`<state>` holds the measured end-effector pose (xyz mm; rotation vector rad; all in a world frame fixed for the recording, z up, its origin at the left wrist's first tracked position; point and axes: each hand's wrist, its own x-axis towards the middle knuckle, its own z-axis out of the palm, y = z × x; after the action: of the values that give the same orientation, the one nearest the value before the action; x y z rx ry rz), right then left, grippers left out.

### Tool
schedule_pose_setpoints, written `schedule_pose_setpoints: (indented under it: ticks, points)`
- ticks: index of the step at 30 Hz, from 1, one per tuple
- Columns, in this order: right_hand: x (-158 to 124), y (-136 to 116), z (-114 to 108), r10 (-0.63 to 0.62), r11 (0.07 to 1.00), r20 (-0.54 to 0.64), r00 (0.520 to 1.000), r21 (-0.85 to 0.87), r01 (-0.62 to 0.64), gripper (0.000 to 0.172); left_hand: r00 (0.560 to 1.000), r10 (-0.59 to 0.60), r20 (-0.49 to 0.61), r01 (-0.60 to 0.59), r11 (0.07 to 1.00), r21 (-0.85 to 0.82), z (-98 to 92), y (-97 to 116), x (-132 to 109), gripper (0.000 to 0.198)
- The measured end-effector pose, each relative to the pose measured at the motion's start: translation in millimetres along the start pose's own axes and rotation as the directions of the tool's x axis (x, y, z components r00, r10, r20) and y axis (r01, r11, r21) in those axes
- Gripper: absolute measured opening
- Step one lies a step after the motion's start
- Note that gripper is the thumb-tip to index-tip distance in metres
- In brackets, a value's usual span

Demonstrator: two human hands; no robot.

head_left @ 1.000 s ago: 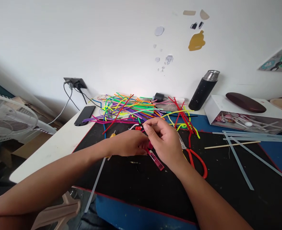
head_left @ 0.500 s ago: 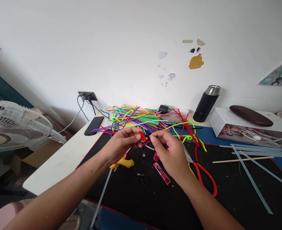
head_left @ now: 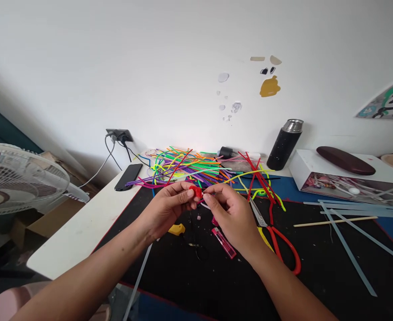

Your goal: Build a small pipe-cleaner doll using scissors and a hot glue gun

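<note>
My left hand [head_left: 173,203] pinches a small red fuzzy piece [head_left: 195,192], which looks like bent pipe cleaner, between thumb and fingers. At its right edge is my right hand [head_left: 231,211], thumb and forefinger pressed together. Whatever those right fingertips grip is too small to make out. Below the hands lie a pink box cutter-like case [head_left: 223,243] and a yellow tool handle [head_left: 176,229], partly covered by the left hand. Red-handled scissors [head_left: 285,245] rest beside my right wrist. Behind the hands spreads a heap of coloured pipe cleaners [head_left: 183,165].
A black bottle [head_left: 285,145] stands at the back right, near a white box [head_left: 303,171] with a dark case [head_left: 345,159] on top. Translucent glue sticks [head_left: 350,254] and a wooden stick [head_left: 333,221] lie right. A phone [head_left: 128,177] and fan [head_left: 22,178] are left.
My right fingertips have come closer to the red piece, and the gap between the hands has narrowed. The view has shifted slightly.
</note>
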<state>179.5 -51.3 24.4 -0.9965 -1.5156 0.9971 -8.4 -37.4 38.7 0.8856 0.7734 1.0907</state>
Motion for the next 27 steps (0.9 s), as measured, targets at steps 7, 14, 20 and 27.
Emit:
schedule_pose_setpoints:
  ticks: [7, 14, 20, 27]
  points:
    - [0.8, 0.2, -0.3, -0.019, 1.0, -0.002, 1.0, -0.012, 0.019, 0.024, 0.999, 0.028, -0.025, -0.026, 0.999, 0.047, 3.9, -4.5, -1.2, 0.029]
    - [0.1, 2.6, 0.9, -0.002, 1.0, 0.005, 1.0, 0.008, 0.002, 0.025, 0.998, 0.034, -0.049, -0.031, 0.998, 0.052, 7.4, -6.2, -1.3, 0.031]
    - [-0.5, 3.7, 2.2, 0.008, 0.999, 0.02, 1.0, 0.031, -0.009, 0.028, 0.997, 0.038, -0.064, -0.036, 0.999, 0.032, 9.5, -5.0, -2.9, 0.03]
    - [0.9, 1.5, 0.6, 0.003, 0.999, 0.029, 1.0, 0.054, -0.004, 0.023, 0.999, 0.014, -0.03, -0.011, 0.997, 0.071, 5.8, -4.0, -1.8, 0.032]
